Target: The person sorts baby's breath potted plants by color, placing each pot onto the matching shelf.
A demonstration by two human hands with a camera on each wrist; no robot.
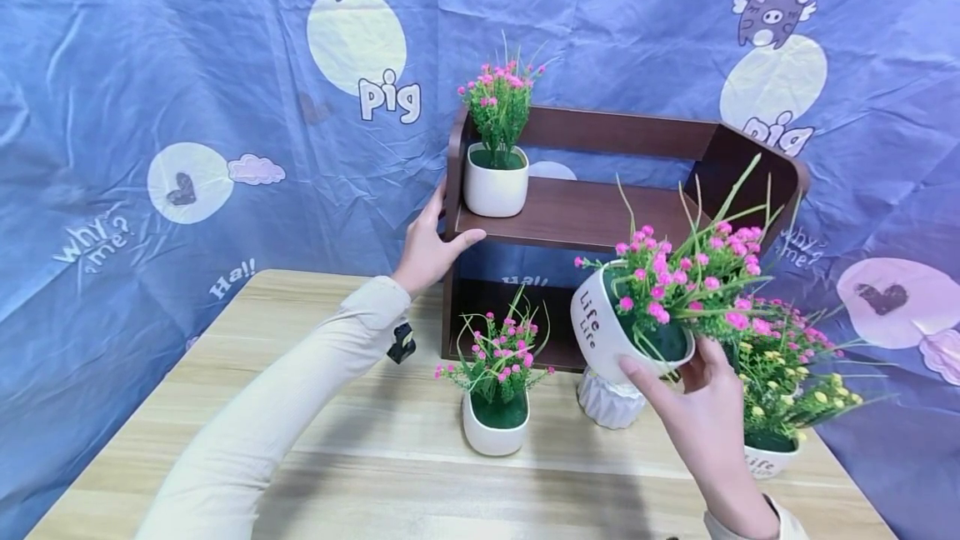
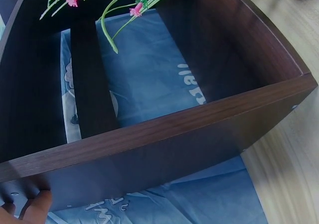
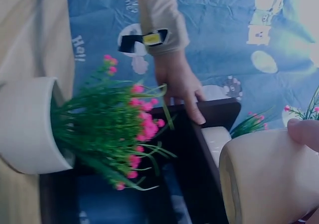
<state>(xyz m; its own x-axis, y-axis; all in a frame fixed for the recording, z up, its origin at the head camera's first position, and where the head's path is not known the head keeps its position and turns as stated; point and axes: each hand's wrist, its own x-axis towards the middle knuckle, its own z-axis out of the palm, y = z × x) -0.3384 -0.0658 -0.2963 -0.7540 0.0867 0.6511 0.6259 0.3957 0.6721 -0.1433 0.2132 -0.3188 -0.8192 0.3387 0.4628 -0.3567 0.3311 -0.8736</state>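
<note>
My right hand (image 1: 708,415) holds a white flowerpot (image 1: 600,332) marked "Life", with pink artificial flowers, by its rim and side. That pot tilts to the right, raised in front of the brown desk shelf (image 1: 570,211). At the shelf's left side panel, my left hand (image 1: 431,248) grips the edge, thumb on the front and fingers along the outer face. Another white pot of pink flowers (image 1: 497,190) stands at the left end of the upper board. A third pot of pink flowers (image 1: 495,436) stands on the table before the shelf.
A ribbed white pot (image 1: 611,402) is partly hidden behind the held one. To the right, a "Life" pot with yellow flowers (image 1: 768,457) stands near the edge of the wooden table (image 1: 420,486). A blue patterned cloth (image 1: 187,65) hangs behind.
</note>
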